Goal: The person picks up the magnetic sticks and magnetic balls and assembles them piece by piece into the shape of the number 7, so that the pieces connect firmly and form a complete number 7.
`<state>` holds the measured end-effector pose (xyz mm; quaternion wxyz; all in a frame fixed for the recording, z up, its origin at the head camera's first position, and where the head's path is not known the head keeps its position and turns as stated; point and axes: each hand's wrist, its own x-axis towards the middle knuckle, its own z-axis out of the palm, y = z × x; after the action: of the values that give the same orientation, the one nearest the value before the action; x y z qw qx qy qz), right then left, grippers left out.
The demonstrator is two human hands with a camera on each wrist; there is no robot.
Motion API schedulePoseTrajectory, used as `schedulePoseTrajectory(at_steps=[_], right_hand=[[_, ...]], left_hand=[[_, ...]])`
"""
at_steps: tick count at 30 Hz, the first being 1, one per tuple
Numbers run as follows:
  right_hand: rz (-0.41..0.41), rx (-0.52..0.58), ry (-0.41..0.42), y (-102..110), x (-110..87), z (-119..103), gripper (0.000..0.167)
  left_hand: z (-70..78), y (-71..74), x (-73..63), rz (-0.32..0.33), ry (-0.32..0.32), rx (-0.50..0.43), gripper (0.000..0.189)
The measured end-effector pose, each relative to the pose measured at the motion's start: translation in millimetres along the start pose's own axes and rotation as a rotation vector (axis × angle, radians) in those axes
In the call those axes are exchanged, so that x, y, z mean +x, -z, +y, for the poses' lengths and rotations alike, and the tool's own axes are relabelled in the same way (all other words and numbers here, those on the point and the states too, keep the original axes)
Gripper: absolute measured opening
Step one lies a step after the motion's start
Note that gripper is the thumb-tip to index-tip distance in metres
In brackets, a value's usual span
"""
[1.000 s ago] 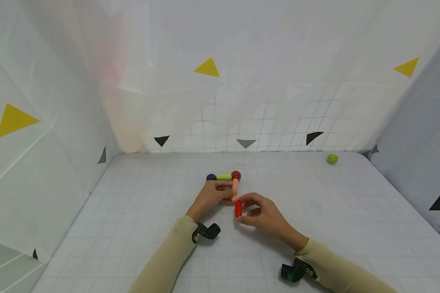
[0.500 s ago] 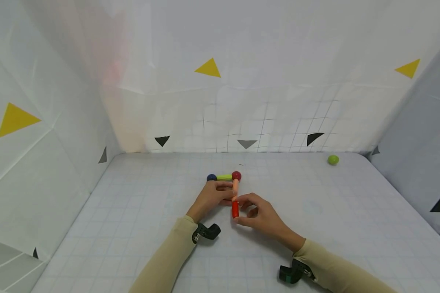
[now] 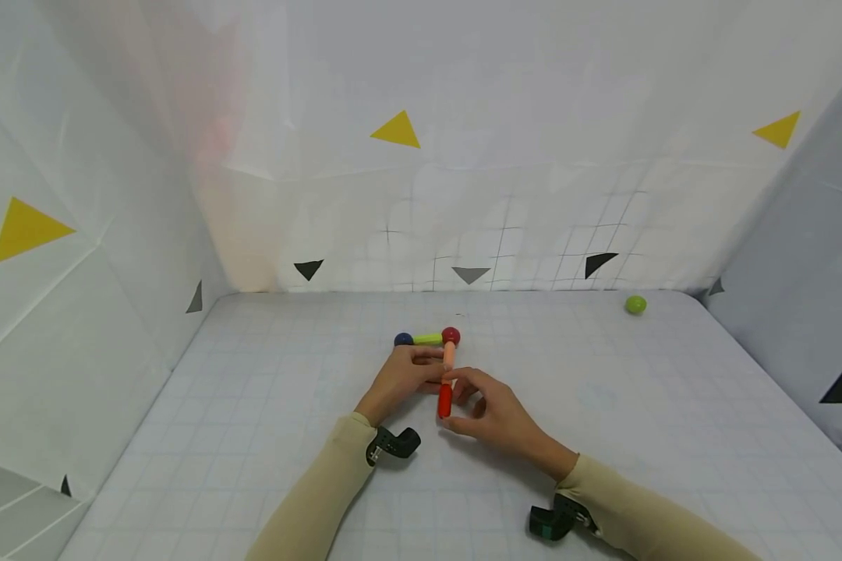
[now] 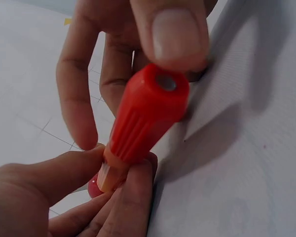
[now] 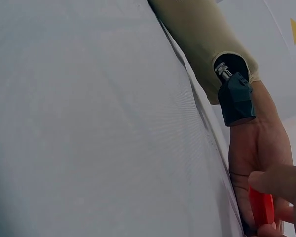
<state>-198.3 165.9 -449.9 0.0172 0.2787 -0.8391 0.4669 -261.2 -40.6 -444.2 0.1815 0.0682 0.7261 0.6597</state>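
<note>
My left hand point(image 3: 405, 375) pinches a light orange magnetic stick point(image 3: 449, 356), whose far end meets a dark red ball point(image 3: 451, 335). From that ball a yellow-green stick point(image 3: 428, 339) runs left to a dark blue ball point(image 3: 403, 340). Thumb and index finger of my right hand point(image 3: 494, 409) hold a red magnetic stick point(image 3: 445, 400) by its two ends. The left wrist view shows the red stick point(image 4: 145, 116) end to end with the orange stick point(image 4: 108, 177), a round metal tip facing the camera. In the right wrist view, the red stick point(image 5: 261, 205) is partly covered by fingers.
A green ball point(image 3: 635, 305) lies at the back right of the table point(image 3: 252, 467), which has a faint grid cover. White sheets with yellow and black triangles enclose the back and sides. Each wrist wears a dark camera mount point(image 3: 396, 442).
My right hand has moved slightly left with the red stick, bringing it into line with the near end of the orange stick. The left hand stays nearly still.
</note>
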Motion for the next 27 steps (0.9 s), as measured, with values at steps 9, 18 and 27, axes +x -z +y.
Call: schedulePoseTrajectory(at_steps=[9, 18, 27], right_hand=[[0.020, -0.020, 0.046, -3, 0.3, 1, 0.045], [0.026, -0.030, 0.051, -2, -0.3, 1, 0.047], [0.025, -0.030, 0.064, -3, 0.2, 2, 0.051]], left_hand=[[-0.3, -0.5, -2.7, 0.010, -0.002, 0.032, 0.039], [2.2, 3.1, -18.3, -0.047, 0.056, -0.003, 0.037], [-2.1, 4.9, -42.0, -0.109, 0.058, -0.040, 0.041]])
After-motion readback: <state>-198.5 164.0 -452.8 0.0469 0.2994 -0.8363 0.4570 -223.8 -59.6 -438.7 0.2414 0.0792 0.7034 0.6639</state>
